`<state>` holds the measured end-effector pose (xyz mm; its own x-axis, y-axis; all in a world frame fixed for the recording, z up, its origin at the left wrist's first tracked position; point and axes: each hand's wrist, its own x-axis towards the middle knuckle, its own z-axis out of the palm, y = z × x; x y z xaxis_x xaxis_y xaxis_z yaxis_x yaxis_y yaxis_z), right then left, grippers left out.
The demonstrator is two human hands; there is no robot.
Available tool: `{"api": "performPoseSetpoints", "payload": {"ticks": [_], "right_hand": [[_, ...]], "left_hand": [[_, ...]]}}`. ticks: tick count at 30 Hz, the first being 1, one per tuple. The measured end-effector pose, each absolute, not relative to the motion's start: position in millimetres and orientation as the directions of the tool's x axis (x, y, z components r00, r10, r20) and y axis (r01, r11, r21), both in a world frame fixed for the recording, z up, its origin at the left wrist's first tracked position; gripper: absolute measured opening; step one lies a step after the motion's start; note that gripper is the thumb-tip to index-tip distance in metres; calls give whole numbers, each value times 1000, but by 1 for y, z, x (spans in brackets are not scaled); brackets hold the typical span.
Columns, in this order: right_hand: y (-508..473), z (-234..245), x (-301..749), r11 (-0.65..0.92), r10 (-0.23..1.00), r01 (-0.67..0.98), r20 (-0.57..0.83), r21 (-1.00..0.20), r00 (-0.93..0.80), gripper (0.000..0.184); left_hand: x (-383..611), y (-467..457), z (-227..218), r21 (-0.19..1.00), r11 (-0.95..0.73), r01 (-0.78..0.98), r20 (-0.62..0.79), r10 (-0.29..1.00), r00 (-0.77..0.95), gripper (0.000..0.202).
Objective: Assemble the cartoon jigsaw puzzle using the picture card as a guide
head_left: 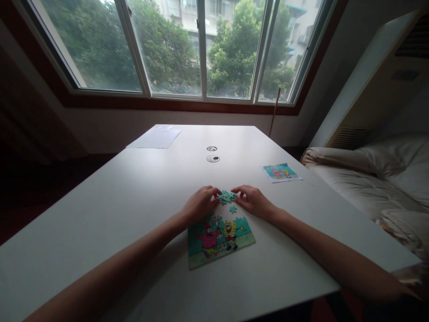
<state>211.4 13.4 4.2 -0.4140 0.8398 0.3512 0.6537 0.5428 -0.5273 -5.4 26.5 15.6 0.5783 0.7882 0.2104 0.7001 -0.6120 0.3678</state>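
A small heap of loose teal jigsaw pieces [227,197] lies on the white table, between my two hands. My left hand [201,203] rests at the heap's left edge, its fingers curved and the thumb apart from them. At the right edge is my right hand [253,200], likewise curved, with thumb and fingers apart. I see no piece gripped in either hand. One single jigsaw piece [233,209] lies just below the heap. Nearer to me is a partly assembled jigsaw puzzle [209,243] with cartoon figures and an uneven top edge; my left hand and wrist cover its upper left corner.
A printed picture sheet [282,172] with similar cartoon figures lies to the right on the white table [100,214]. White paper [156,138] is at the far left. Two round cable holes [212,158] sit mid-table. A cream sofa [365,179] stands beyond the right edge.
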Motion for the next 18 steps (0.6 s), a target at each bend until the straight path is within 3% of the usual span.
{"api": "performPoseSetpoints", "payload": {"ticks": [4,8,12,18], "right_hand": [[5,23,225,577,804,612,244,-541,-542,12],[-9,43,234,601,688,577,-9,-553,-726,37],[-21,47,229,581,678,629,-121,-516,-725,56],[-24,43,226,543,660,624,-174,-562,-731,57]], "left_hand": [[-12,29,31,389,-662,641,175,736,654,17],[-21,24,58,384,-707,594,34,654,756,15],[-23,11,75,337,-714,614,-95,623,777,28],[-11,-10,70,245,-745,621,-195,590,784,39]]}}
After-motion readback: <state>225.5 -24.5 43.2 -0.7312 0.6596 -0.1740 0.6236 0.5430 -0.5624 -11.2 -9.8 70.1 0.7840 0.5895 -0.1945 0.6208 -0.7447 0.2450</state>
